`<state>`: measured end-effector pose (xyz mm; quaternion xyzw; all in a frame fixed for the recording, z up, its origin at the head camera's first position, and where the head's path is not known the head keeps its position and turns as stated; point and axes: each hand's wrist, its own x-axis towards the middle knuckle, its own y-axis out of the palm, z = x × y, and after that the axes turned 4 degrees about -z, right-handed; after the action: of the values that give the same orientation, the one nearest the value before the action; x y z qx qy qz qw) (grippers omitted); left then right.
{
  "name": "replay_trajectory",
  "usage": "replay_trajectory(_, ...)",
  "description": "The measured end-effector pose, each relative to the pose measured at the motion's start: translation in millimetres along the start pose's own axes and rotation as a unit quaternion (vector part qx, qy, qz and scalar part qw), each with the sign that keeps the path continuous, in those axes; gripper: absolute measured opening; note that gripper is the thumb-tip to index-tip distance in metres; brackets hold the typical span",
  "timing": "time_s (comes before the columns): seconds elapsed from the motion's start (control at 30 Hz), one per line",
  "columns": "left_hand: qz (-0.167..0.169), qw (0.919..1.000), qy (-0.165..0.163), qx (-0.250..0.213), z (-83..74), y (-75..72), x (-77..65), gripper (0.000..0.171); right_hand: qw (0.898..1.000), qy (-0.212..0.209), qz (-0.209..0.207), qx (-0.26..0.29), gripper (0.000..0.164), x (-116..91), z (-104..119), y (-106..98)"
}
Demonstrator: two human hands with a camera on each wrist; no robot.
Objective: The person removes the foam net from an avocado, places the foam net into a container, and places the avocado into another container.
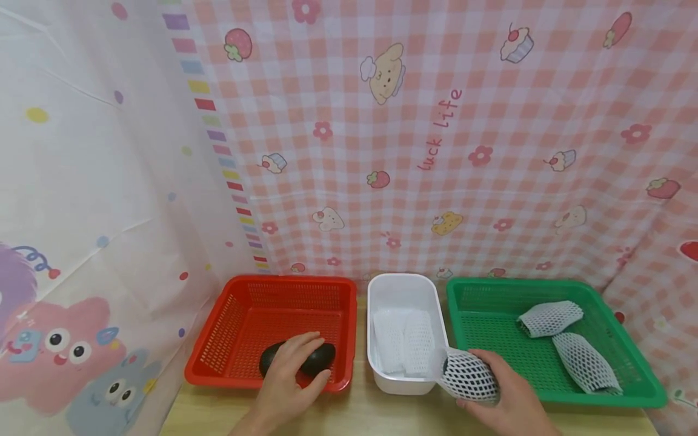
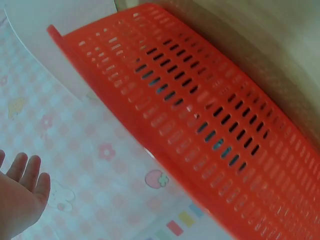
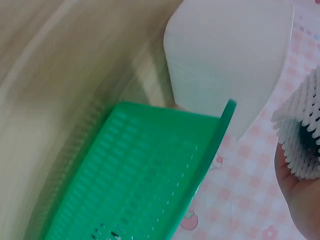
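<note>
My right hand (image 1: 509,393) grips a dark avocado in a white foam net sleeve (image 1: 470,378), over the gap between the white bin (image 1: 382,381) and the green basket (image 1: 545,396). In the right wrist view, dark skin shows through the sleeve's open end. My left hand (image 1: 291,378) hovers with loosely extended fingers over the near side of the red basket (image 1: 294,281). Beneath it lie two dark avocados (image 1: 319,360), partly hidden by the fingers. The left wrist view shows this hand (image 2: 22,200) above the rim, holding nothing.
Inside the white bin lie white foam net sleeves (image 1: 418,342). Two netted fruits (image 1: 586,363) rest in the green basket's right half. All three containers stand side by side on a wooden table (image 1: 360,412), with a pink checked cloth (image 1: 349,151) hanging behind.
</note>
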<state>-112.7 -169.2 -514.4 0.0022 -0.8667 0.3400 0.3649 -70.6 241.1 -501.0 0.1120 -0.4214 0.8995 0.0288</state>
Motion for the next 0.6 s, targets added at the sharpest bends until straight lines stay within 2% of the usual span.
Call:
replay_trajectory(0.27, 0.008, 0.9999, 0.008, 0.006, -11.0, 10.8, -5.3, 0.055, 0.999, -0.033, -0.007, 0.034, 0.083, -9, 5, 18)
replay_trajectory(0.43, 0.01, 0.9999, 0.014, -0.001, -18.6, 16.2, -7.3, 0.053, 0.996, -0.058, 0.016, 0.059, 0.081, -14, 3, 27)
replay_trajectory(0.6, 0.006, 0.9983, 0.051, -0.028, -21.3, 22.7, -10.6, 0.05, 0.992, -0.086, 0.044, 0.079, 0.08, -16, 1, 31)
